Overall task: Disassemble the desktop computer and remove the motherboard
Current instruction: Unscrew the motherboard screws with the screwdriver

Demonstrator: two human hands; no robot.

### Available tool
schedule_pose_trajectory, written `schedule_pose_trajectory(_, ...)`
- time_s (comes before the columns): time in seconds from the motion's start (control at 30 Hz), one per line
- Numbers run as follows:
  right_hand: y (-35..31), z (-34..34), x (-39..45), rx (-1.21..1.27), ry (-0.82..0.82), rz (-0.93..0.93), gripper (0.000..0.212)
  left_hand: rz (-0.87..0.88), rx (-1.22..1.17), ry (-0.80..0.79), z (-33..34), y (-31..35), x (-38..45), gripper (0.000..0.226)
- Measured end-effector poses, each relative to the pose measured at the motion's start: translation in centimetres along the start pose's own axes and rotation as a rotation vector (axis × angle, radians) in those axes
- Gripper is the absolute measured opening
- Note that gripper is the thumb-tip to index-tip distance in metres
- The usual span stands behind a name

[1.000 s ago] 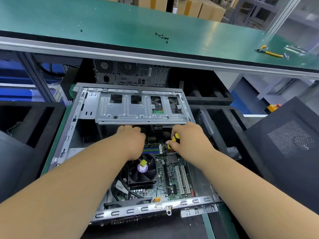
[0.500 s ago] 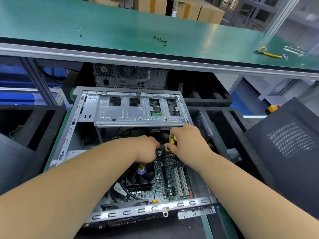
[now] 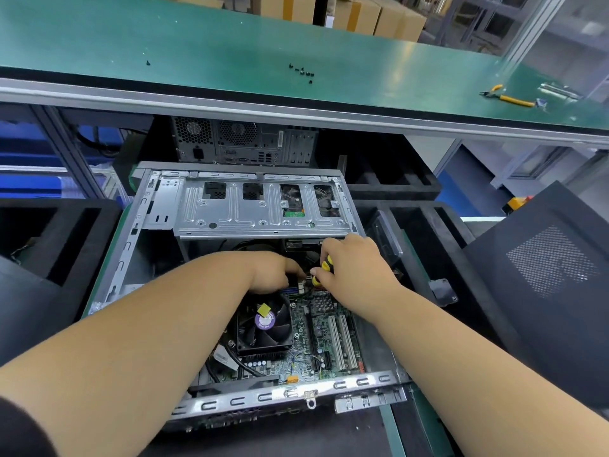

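Motherboard (image 3: pixel 324 344) sits flat in the bottom of the open computer case (image 3: pixel 131 239), which lies on its side below the green bench (image 3: pixel 230 51), right in front of me. Fan (image 3: pixel 265 324) w/ purple sticker is on the board, near its left side; two white slots run along the right.

My right hand (image 3: pixel 356 272) has fingers curled round a yellow-and-black screwdriver (image 3: pixel 321 270), handle showing between thumb and forefinger, tip hidden. It's at the far end of the board, just under the metal drive cage (image 3: pixel 260 212).

My left hand (image 3: pixel 273 272) reaches in beside it, fingers bent down onto small connectors there, almost touching the right. Can't tell if it's pinching anything; fingertips are hidden.

Up on the bench: a few black screws (image 3: pixel 303 73) in a loose cluster, and yellow-handled pliers (image 3: pixel 509 97) well off to the right. Second computer (image 3: pixel 244 143) stands behind the case.
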State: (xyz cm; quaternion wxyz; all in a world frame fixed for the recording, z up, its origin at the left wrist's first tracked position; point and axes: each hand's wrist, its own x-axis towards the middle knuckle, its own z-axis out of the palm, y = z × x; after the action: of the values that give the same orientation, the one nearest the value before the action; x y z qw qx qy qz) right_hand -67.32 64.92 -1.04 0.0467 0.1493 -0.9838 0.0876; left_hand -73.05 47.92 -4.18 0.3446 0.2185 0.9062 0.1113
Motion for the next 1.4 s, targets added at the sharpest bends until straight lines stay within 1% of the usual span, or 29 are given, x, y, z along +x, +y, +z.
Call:
schedule_pose_trajectory(0.2,0.0,-0.2,-0.1,0.004,-0.009,0.014,0.025,0.011,-0.009,-0.003,-0.2,-0.6,0.4,0.060)
schedule_pose_trajectory(0.5,0.0,-0.3,-0.1,-0.022,-0.020,0.000,0.026,0.017,-0.025,0.017,0.0,-0.4,0.5,0.062)
schedule_pose_trajectory(0.73,0.5,-0.5,0.3,0.009,-0.110,-0.022,0.012,0.030,-0.038,0.021,0.1,-0.2,0.6,0.058)
schedule_pose_trajectory(0.87,0.6,-0.5,0.5,-0.018,-0.141,-0.043,0.010,0.024,-0.039,0.029,0.0,-0.1,0.6,0.059)
schedule_pose_trajectory(1.13,1.0,0.0,0.2,0.026,-0.070,-0.026,0.011,0.025,-0.034,0.014,-0.1,0.0,0.2,0.060)
schedule_pose_trajectory(1.4,1.0,0.4,0.3,-0.013,-0.077,-0.029,0.011,0.015,-0.015,-0.003,-0.2,0.1,0.2,0.061)
